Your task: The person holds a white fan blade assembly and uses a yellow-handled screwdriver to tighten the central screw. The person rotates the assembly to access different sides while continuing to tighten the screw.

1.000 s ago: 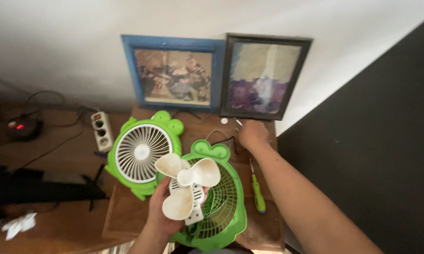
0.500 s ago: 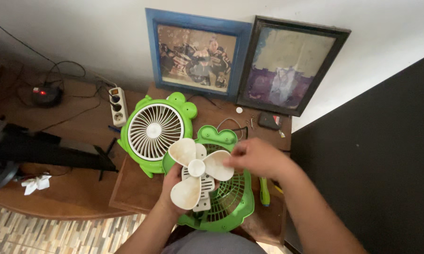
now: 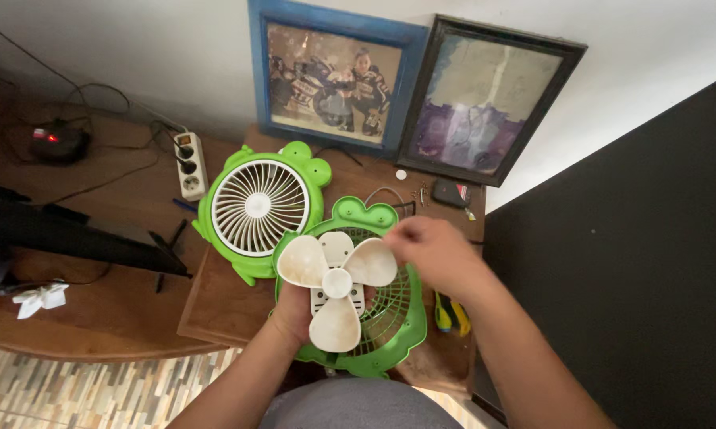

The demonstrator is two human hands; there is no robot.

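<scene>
Over the green fan housing (image 3: 389,334), the left hand (image 3: 298,314) grips the motor block under the white fan blade (image 3: 335,280); the right hand (image 3: 433,254) pinches a blade tip, fingers pressed together.

Right hand (image 3: 433,253) motion-blurred; propeller (image 3: 336,284) hides left hand (image 3: 294,314) fingers

Front grille (image 3: 260,208) left of rear grille (image 3: 389,310), frames (image 3: 421,87) behind

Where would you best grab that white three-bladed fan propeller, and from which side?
Probably at the round centre hub of the white three-bladed plastic propeller, coming from the front facing the camera: the hub stands exposed between the thin blades, while the left hand already supports it from behind.
</scene>
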